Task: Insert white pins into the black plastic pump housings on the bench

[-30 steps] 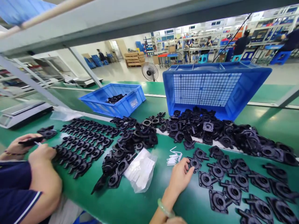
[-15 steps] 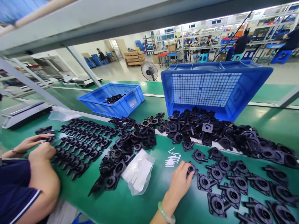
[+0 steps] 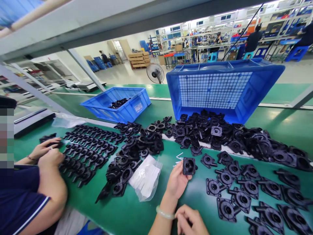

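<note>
My left hand (image 3: 177, 182), with a pale green bangle at the wrist, holds a black plastic housing (image 3: 188, 165) above the bench. The housing's square flange, corner holes and round centre face me. Low in the view, beside the bangle, is my right hand (image 3: 192, 220). Its fingers are curled, and what they hold, if anything, is hidden. Thin white sticks (image 3: 179, 156) lie behind my left hand, partly covered by it. To the right, several similar black housings with side spouts (image 3: 226, 178) are spread on the green bench.
A heap of black housings (image 3: 215, 137) spills from a tipped blue crate (image 3: 171, 88). A clear bag of white pieces (image 3: 146, 179) lies by another pile. A second blue crate (image 3: 132, 111) stands behind. At left, a co-worker's hands (image 3: 50, 153) are beside rows of housings (image 3: 90, 150).
My left hand has lifted the housing off the bench and drawn it left, its flange now facing me. My right hand has come into view at the bottom.
</note>
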The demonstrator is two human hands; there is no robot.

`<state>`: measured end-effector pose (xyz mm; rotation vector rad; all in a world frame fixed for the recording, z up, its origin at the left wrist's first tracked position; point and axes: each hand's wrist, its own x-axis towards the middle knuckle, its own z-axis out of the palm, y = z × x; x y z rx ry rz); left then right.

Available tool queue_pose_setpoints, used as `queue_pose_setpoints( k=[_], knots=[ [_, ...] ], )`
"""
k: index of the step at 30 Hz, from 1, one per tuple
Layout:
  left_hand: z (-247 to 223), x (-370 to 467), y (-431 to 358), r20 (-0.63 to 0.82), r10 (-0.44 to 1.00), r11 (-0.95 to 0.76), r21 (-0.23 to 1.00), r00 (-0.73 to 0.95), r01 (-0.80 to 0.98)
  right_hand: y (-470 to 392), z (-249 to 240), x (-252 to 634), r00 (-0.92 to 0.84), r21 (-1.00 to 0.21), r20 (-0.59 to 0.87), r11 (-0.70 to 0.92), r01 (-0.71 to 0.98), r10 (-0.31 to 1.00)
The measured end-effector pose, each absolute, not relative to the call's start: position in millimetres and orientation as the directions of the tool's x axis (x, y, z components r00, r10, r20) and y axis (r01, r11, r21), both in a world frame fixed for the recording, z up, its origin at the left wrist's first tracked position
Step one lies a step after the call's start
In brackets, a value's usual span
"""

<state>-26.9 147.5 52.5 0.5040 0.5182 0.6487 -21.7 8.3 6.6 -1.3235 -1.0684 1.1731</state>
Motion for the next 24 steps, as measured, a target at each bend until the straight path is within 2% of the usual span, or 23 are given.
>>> queue_pose_setpoints(
  k=[3,5,10,16,24],
  knots=[
    [54.8,-27.8,148.2,-0.337,0.639,0.751,0.47,0.692,-0.464,19.3,10.9,-0.6,0.289,-0.957,-0.182,-0.101,-0.273,0.94],
    [55.6,-28.3,148.2,-0.336,0.621,0.767,0.449,0.708,-0.459,22.2,14.9,14.2,0.375,-0.94,-0.193,-0.061,-0.336,0.907],
    [54.6,-28.8,145.9,-0.268,0.586,0.746,0.546,0.765,-0.38,24.0,15.4,39.9,0.51,-0.913,-0.175,0.056,-0.405,0.842],
    [50.1,-29.1,144.0,-0.224,0.489,0.703,0.673,0.843,-0.23,26.4,13.3,44.4,0.538,-0.899,-0.157,0.105,-0.424,0.828],
    [49.6,-29.3,145.1,-0.261,0.488,0.691,0.698,0.833,-0.186,24.6,13.0,42.8,0.544,-0.879,-0.155,0.136,-0.457,0.825]
  ],
)
